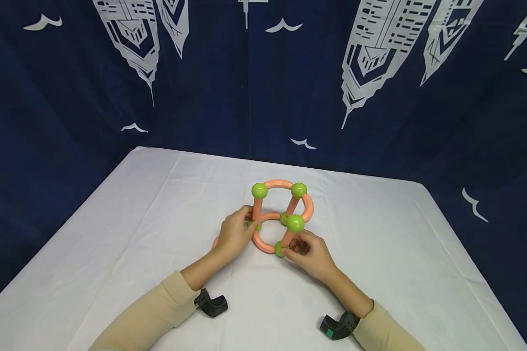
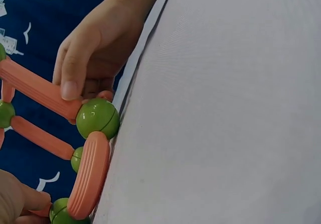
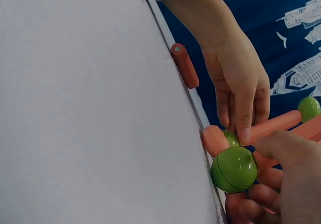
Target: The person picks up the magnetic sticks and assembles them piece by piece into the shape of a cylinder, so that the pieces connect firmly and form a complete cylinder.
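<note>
A frame of green balls (image 1: pixel 295 223) and orange sticks stands on the table, with a lower ring of curved sticks (image 1: pixel 263 243) and straight upright sticks (image 1: pixel 257 208). Curved sticks (image 1: pixel 278 184) also link balls on top. My left hand (image 1: pixel 236 234) grips the lower left ball (image 1: pixel 256 225) where an upright meets it; in the right wrist view a finger of it lies along that upright (image 3: pixel 273 127). At the front, my right hand (image 1: pixel 314 256) pinches the foot of an upright (image 2: pixel 42 91) beside the lower ball (image 2: pixel 98 117).
Just left of my left hand a loose-looking orange curved stick (image 1: pixel 215 241) is partly hidden behind it. The white cloth-covered table (image 1: pixel 114 234) spreads around the frame. Behind hangs a dark blue curtain (image 1: pixel 228 87) with white buildings and birds.
</note>
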{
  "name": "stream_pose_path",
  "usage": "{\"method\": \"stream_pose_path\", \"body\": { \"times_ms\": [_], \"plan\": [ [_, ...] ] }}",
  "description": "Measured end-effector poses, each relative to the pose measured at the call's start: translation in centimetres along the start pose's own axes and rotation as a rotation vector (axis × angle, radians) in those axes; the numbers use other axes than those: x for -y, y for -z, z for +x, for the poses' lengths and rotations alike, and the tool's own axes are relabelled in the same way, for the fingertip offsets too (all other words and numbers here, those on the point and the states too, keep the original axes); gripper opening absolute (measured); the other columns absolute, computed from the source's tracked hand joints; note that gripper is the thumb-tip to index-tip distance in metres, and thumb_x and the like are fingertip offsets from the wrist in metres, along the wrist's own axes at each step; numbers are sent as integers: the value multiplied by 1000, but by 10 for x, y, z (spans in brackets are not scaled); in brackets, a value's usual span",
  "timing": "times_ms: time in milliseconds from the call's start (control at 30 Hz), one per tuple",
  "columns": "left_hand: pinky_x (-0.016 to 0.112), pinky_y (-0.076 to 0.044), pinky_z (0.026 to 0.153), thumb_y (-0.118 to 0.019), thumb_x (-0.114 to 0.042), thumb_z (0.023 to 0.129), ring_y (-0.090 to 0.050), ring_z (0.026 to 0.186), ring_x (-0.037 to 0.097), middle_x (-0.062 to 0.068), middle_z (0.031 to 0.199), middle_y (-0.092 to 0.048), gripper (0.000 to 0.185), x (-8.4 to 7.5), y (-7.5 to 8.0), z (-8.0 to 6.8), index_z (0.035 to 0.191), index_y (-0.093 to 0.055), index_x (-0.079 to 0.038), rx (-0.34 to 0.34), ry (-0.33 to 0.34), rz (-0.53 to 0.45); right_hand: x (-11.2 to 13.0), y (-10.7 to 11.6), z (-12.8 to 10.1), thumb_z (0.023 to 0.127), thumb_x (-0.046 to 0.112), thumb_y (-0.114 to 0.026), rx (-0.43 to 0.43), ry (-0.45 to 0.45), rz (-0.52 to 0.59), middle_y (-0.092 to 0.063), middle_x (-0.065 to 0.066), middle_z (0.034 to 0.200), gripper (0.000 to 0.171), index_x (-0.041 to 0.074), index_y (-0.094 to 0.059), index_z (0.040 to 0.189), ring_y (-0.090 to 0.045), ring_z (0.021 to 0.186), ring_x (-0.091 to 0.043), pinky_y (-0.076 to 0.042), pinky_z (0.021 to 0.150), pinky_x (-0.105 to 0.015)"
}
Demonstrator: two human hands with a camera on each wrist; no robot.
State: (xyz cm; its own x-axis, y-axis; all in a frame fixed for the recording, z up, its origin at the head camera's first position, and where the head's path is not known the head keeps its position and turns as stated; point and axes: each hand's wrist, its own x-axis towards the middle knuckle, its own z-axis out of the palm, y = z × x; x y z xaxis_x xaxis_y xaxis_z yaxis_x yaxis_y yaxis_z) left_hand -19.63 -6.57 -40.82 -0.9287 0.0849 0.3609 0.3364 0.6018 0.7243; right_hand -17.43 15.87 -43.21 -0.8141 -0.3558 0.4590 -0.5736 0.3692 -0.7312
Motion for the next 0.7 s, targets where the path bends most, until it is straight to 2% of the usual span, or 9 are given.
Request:
{"method": "stream_pose_path", "body": {
  "times_ms": [133,300,433,533,700],
  "plan": [
    [35,-54,79,-72,-9,88,-67,95,23,10,100,-70,25,2,-1,0,112,-64,-4,0,-9,-27,15,-1,2,75,-8,-77,-30,82,-8,-60,-5,78,18,4,-68,87,-52,66,-18,-46,56,-33],
    [34,-55,77,-73,-9,88,-68,94,23,10,100,-71,26,5,-2,1,113,-65,-5,-6,-28,-30,39,1,5,74,-14,-74,-37,156,-16,-64,-11,85,18,-3,-69,87,-52,71,-7,-48,59,-26],
    [33,-55,76,-73,-9,88,-68,93,23,10,101,-71,27,7,-3,2,114,-65,-6,-3,-43,-31,42,-1,6,71,-15,-75,-52,205,-32,-66,-13,87,18,-3,-70,85,-54,71,-8,-48,60,-24],
    [33,-55,76,-73,-10,88,-68,94,22,10,101,-71,28,7,-3,3,114,-65,-7,-1,-49,-43,42,-2,7,71,-15,-75,-61,208,-32,-67,-12,87,19,-3,-70,85,-54,71,-8,-48,60,-23],
    [34,-55,77,-73,-11,88,-68,96,23,10,102,-71,28,8,-4,1,115,-66,-7,10,-52,-41,41,-3,3,72,-14,-76,-61,159,-27,-67,-11,86,19,-3,-71,86,-54,71,-7,-48,59,-25]
  ]
}}
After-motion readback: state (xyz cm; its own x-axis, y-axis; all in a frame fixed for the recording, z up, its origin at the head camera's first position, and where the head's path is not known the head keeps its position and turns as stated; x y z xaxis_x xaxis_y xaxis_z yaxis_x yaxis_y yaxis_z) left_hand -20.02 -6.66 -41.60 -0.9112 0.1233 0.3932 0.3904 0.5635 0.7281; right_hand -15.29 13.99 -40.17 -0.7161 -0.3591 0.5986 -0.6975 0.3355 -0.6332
